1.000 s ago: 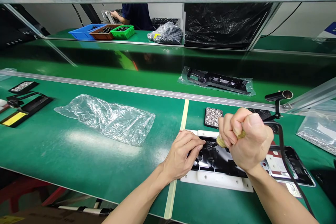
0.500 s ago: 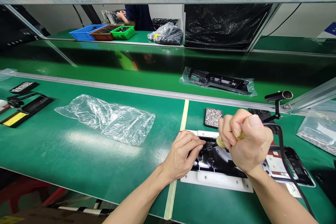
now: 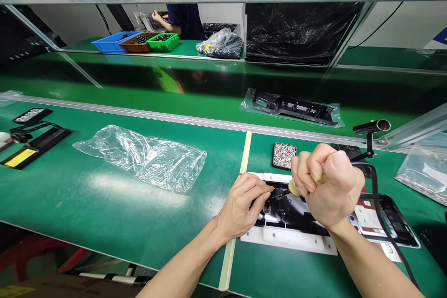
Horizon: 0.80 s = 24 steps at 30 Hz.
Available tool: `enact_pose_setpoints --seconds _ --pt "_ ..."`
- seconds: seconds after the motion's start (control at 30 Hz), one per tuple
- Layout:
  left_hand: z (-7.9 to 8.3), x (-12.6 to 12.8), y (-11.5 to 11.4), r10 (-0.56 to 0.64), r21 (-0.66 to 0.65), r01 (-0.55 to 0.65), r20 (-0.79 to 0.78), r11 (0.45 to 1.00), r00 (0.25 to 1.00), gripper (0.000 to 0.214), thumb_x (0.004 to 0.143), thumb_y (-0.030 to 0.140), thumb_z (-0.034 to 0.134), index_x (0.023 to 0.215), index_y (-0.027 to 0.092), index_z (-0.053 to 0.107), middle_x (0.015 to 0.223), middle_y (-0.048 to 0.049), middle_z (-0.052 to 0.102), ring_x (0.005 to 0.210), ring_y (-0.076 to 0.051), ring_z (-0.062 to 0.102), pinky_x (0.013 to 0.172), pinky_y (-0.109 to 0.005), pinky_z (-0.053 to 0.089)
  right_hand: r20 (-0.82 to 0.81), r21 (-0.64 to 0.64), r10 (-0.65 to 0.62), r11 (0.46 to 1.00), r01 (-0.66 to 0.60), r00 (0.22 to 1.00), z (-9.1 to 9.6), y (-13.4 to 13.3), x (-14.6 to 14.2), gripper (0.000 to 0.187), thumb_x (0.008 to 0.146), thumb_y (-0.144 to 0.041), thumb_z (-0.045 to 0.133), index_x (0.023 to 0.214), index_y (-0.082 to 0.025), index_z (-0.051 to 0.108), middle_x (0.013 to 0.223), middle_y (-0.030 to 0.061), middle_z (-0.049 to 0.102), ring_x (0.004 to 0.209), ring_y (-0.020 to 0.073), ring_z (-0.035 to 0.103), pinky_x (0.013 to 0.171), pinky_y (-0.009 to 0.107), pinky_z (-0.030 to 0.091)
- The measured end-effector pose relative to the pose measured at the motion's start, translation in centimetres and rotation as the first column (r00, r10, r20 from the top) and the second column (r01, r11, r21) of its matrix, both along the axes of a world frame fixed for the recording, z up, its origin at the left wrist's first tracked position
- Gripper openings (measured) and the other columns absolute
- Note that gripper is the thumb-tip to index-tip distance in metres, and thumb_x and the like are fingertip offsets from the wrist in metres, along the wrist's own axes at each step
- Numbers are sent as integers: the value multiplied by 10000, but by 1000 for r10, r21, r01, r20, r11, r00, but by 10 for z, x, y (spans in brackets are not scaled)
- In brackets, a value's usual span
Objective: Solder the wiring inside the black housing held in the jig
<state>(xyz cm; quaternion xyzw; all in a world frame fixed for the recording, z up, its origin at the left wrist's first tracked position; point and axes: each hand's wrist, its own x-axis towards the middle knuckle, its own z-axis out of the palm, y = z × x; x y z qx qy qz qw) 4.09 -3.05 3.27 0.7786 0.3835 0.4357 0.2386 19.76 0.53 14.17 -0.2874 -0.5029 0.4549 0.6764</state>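
Observation:
My right hand point(image 3: 328, 188) is closed in a fist round a screwdriver with a brass-coloured collar point(image 3: 295, 189), its tip down on a long black plastic part point(image 3: 296, 212). That part lies in a white fixture point(image 3: 289, 240) on the green table. My left hand point(image 3: 242, 205) rests on the left end of the black part, fingers curled and pressing on it. A black cable point(image 3: 379, 205) runs from behind my right hand toward the near edge. A small black tray of screws point(image 3: 284, 155) sits just beyond the fixture.
A crumpled clear plastic bag point(image 3: 143, 158) lies to the left. A bagged black part point(image 3: 291, 107) rides the conveyor belt behind. Black parts and a yellow label point(image 3: 21, 156) lie far left. Coloured bins point(image 3: 138, 42) and another person's arm are at the far bench. A bag of screws point(image 3: 422, 172) lies at right.
My hands stay in place. The bagged part on the belt has drifted slightly right, and the person at the far bench has shifted their arm.

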Motion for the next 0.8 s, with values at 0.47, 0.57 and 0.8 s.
enact_pose_setpoints --seconds 0.47,0.57,0.8 --pt "1 0 2 5 8 -5 -4 1000 1000 224 1002 129 592 1175 205 712 1063 -14 725 1027 -127 601 949 -311 462 2 -8 4 1000 -4 1000 0 0 1 442 976 -335 568 587 -188 420 451 -44 330 378 72 303 371 206 219" --pt "1 -1 1 5 6 -5 -9 1000 1000 223 1002 132 592 1174 204 714 1062 -19 726 1027 -133 604 946 -316 464 4 -9 6 1000 -6 1000 0 0 2 458 984 -367 568 588 -188 425 452 -44 332 379 72 304 375 208 223" --pt "-1 -1 1 3 -7 -3 1 1000 1000 235 1001 129 590 1183 209 716 1071 -22 726 1029 -137 605 946 -317 471 0 -11 6 1000 -6 1000 -1 0 1 466 985 -376 564 583 -191 418 454 -45 326 377 73 296 372 211 213"
